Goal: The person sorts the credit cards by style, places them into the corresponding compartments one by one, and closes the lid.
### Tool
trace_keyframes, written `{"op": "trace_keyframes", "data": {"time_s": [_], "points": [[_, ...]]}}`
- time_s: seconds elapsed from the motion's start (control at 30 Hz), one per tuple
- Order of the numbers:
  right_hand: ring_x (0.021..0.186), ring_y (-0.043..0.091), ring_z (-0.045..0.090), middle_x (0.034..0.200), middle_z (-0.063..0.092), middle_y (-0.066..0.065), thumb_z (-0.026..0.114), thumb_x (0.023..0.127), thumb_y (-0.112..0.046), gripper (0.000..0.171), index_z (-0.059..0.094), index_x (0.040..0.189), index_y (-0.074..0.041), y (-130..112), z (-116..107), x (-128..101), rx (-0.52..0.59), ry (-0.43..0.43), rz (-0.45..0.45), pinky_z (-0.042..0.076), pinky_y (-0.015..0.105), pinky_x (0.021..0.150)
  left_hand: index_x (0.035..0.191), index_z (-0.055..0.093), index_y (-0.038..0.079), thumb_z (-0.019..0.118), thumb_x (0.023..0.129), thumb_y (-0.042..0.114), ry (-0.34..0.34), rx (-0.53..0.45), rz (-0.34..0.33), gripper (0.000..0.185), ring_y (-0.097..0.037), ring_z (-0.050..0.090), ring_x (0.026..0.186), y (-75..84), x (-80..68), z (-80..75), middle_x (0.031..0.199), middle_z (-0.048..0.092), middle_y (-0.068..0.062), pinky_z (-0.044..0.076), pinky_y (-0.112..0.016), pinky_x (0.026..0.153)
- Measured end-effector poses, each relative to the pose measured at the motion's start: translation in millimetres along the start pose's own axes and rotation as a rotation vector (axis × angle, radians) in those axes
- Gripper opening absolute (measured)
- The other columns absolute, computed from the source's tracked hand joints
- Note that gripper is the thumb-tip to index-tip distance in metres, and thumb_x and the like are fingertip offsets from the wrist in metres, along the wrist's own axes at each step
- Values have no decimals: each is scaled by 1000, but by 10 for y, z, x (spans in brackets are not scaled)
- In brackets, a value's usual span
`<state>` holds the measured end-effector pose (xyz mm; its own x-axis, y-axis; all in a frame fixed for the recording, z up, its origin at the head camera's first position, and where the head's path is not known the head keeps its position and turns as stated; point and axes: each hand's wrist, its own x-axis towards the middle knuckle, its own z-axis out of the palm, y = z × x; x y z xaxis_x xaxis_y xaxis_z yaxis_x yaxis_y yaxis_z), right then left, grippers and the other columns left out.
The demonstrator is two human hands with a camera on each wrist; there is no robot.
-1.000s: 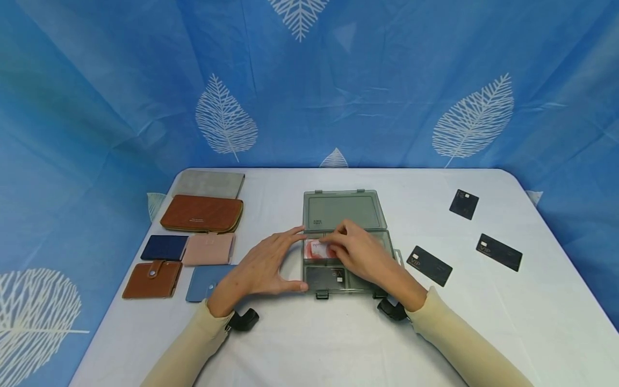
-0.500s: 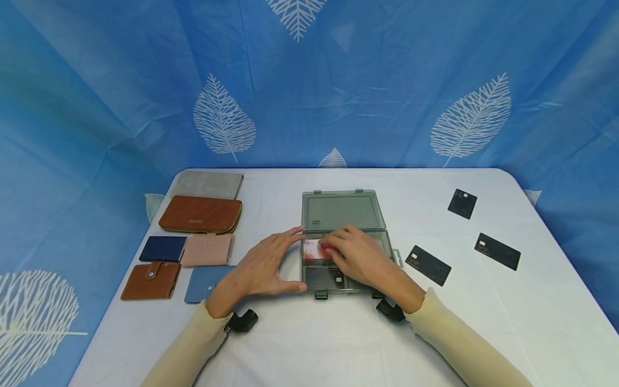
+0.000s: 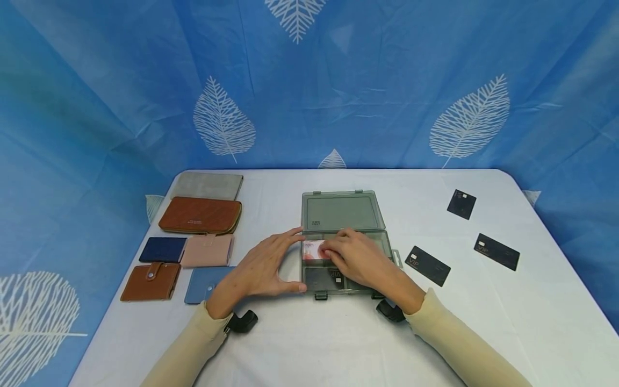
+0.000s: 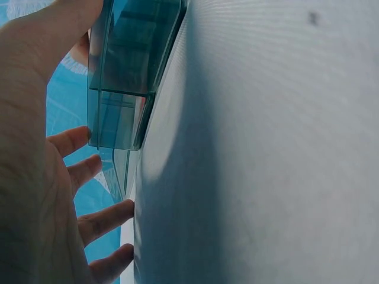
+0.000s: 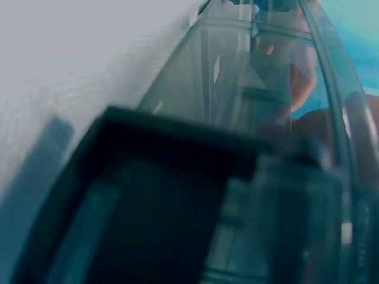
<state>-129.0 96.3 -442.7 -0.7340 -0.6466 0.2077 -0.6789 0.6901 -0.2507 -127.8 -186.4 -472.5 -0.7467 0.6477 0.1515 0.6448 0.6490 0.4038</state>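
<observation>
We note the left hand (image 3: 263,267) braced with straight fingers against the grey compartment box (image 3: 344,210), while the right hand (image 3: 360,258) presses a red-and-white card (image 3: 313,250) into its far-left cell. One black "VIP" card (image 3: 333,276) already lies in the near cell (red card's lettering unreadable). Three black cards (image 3: 428,265) remain out on the surface (image 3: 338,344), so we judge the filing under halfway.

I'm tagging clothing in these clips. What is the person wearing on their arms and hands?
Both arms wear long, plain cream sleeves, the left sleeve and the right sleeve, ending at the wrists. The left hand and right hand are bare. A small black device sits under each wrist, left and right.
</observation>
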Motion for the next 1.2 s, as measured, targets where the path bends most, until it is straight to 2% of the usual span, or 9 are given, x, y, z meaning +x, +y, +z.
{"op": "trace_keyframes", "data": {"time_s": [0.1,0.23,0.43,0.6,0.77,0.93,1.2], "points": [[117,30,70,121,79,3,67,108,-18,22,80,126,-14,21,-61,-11,33,-12,14,58,50,99,167,38,18,67,83,87,1,-3,0,112,-33,46,151,-4,4,4,176,30,-2,43,-60,118],[122,31,70,127,77,5,70,107,-21,26,78,131,-16,71,-197,-65,77,21,63,58,53,99,167,38,18,65,83,89,5,0,6,113,-34,47,151,-9,20,16,176,31,-3,43,-61,118],[127,31,68,135,72,9,73,105,-23,33,73,137,-15,250,-373,-220,101,93,132,58,55,98,167,38,18,75,82,79,-7,3,-8,111,-34,45,152,-13,29,21,176,31,-4,42,-60,119],[121,32,69,135,72,11,76,103,-24,38,71,139,-12,413,-478,-391,113,117,171,58,55,96,167,38,17,75,82,78,-3,9,0,111,-33,46,151,-9,23,0,176,31,-4,42,-59,119],[115,29,70,132,73,8,77,102,-22,41,70,141,-13,533,-535,-575,123,125,218,58,55,91,167,38,17,72,83,82,3,5,6,112,-34,46,152,-4,15,-11,176,32,-4,42,-60,119],[111,29,70,131,73,6,80,100,-21,42,70,141,-13,611,-593,-741,123,127,261,58,51,84,167,38,16,76,82,78,-4,1,-5,112,-34,45,153,-8,4,-3,176,31,-4,41,-60,120],[109,32,71,131,73,9,83,97,-21,48,69,141,-10,725,-635,-1035,74,102,319,59,55,84,167,39,16,70,83,84,10,3,8,113,-33,46,151,-12,-1,-3,175,33,-5,42,-60,119]]}}
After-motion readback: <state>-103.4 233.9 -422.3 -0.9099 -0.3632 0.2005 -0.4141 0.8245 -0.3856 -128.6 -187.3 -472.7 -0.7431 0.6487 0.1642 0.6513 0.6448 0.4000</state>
